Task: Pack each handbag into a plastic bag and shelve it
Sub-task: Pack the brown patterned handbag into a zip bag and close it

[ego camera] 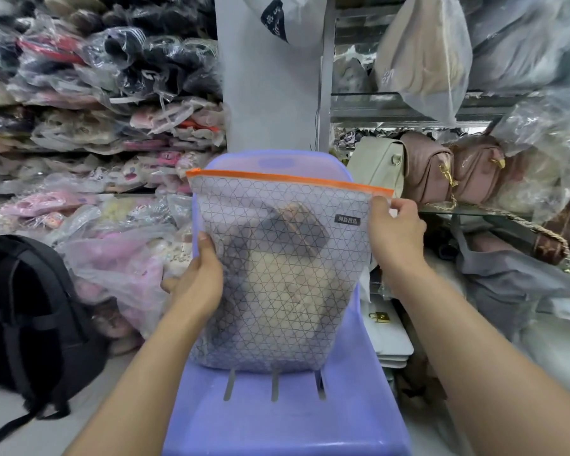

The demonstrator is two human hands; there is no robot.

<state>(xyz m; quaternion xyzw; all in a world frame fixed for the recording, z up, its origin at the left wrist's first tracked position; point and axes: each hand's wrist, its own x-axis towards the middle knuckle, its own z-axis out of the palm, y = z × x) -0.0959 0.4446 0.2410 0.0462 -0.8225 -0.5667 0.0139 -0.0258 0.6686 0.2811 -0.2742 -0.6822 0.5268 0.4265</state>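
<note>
Head view shows both hands holding a translucent patterned plastic bag (244,199) upright on the seat of a purple chair (277,419). The left hand (199,281) grips the bag's left edge about halfway up, thumb pressed on the front, fingers hidden behind. The right hand (395,232) pinches the top right corner, just under the end of the orange zip strip (277,178). Between the two grips, lower than the right-hand pinch, a beige and dark handbag (277,278) sits inside, blurred by the plastic.
</note>
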